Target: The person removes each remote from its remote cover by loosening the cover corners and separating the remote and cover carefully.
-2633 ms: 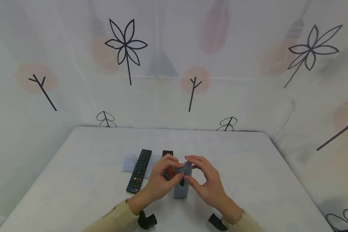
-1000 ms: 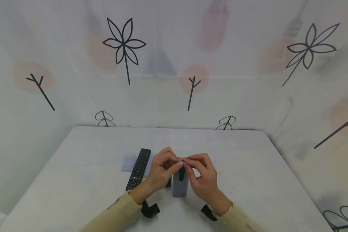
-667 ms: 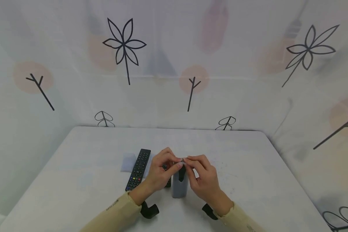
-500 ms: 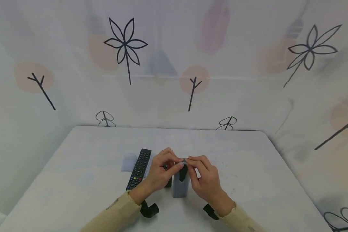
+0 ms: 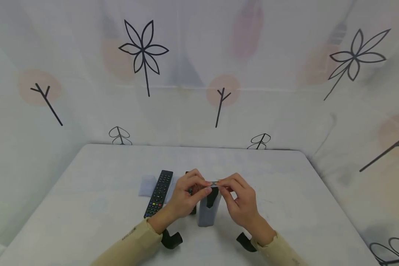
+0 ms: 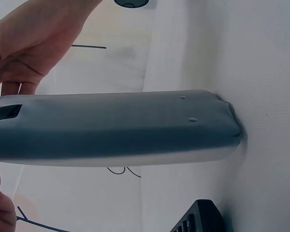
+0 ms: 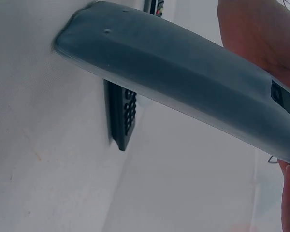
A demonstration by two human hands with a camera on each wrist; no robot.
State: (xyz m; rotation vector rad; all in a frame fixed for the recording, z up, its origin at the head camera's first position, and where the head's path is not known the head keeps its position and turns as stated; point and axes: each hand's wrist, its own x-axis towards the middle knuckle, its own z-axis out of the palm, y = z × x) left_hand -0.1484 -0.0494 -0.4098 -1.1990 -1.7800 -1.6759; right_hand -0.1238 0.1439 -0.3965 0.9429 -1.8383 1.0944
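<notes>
A grey-blue soft sleeve [image 5: 206, 217] stands on one end on the table, its top leaning slightly right in the head view. Something black [image 5: 212, 197] shows through an opening near its top, probably a remote control. With thumb and fingers my left hand [image 5: 185, 190] pinches the left side of the sleeve's top rim. The right hand [image 5: 244, 203] pinches the same rim on the right side. Between the fingertips a narrow strip of the rim is visible. Both wrist views show the sleeve's smooth side, with a dark slot [image 6: 6, 112] close to the fingers.
A long black remote control [image 5: 159, 194] lies left of my left hand on the white table [image 5: 103, 177]. Another remote [image 7: 122, 113] is partly hidden behind the left hand. Pale bluish sleeves [image 5: 147, 186] lie flat beside the remotes. A patterned cloth hangs behind.
Earlier the right hand's fingers were spread around the sleeve's top; both hands then came together pinching the rim. Over the last half second the right hand shifted right, and the top leaned with it.
</notes>
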